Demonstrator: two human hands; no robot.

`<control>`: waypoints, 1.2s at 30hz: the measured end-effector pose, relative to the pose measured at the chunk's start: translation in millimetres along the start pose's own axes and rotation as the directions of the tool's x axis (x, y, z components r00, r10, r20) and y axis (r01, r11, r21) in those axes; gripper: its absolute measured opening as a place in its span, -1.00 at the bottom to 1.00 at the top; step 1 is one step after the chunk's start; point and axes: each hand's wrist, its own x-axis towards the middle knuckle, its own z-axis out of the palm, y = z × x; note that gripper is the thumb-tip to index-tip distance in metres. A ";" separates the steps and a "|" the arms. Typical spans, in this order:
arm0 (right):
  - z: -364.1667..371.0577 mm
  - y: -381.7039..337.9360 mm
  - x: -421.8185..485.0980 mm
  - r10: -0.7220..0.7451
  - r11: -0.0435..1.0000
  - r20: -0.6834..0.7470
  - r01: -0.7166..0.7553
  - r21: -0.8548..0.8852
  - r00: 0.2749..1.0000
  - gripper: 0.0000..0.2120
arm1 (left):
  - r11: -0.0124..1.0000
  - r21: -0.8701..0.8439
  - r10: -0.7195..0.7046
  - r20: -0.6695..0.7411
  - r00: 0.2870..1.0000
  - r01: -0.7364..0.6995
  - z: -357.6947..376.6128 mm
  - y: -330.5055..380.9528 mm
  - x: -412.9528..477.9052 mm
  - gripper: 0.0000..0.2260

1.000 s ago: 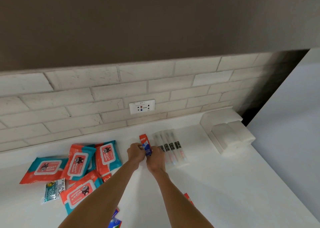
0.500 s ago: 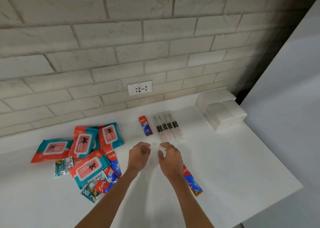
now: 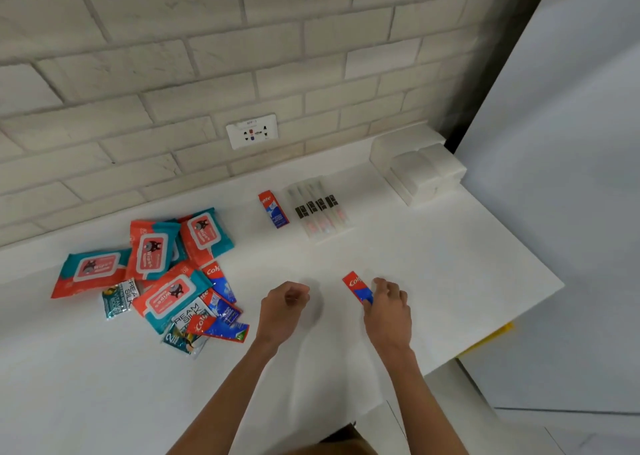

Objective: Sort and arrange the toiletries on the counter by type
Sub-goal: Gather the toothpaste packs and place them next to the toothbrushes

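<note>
White table ran under a pale brick wall w/ outlet. Right hand gripped a toothpaste box below the outlet; left hand loosely curled, empty.

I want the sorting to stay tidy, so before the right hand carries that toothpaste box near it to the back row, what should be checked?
1. Right hand on the toothpaste box: ok, fingers touch its near end; firm grip cannot tell.
2. Left hand free: ok, loosely curled, holds nothing.
3. Destination started: ok, placed toothpaste box lies beside the toothbrushes.
4. Bare counter along the path: ok.
5. All toothpaste sorted: not ok, more boxes lie in the mixed pile.
</note>
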 end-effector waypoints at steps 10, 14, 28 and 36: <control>22.1 -12.6 -21.7 -0.034 0.995 -0.012 0.035 0.088 0.999 -0.56 | 0.983 0.153 0.085 0.116 0.990 -0.103 0.6 -15.4 -33.7 -0.89; 43.4 -33.1 -33.3 -0.141 0.978 -0.039 0.145 0.148 0.989 -0.66 | 0.881 0.359 0.258 0.181 0.949 -0.308 3.3 -25.4 -41.4 -0.79; 50.3 -75.7 -31.5 -0.342 0.792 0.112 0.222 0.569 0.933 -0.63 | 0.620 0.720 0.206 0.234 0.950 -0.312 -13.3 -48.9 -29.1 -0.44; 70.6 -56.2 -29.2 -0.535 0.828 -0.024 0.530 0.181 0.844 -0.63 | 0.623 0.755 0.121 0.165 0.979 -0.204 -37.5 -48.7 -0.2 -0.42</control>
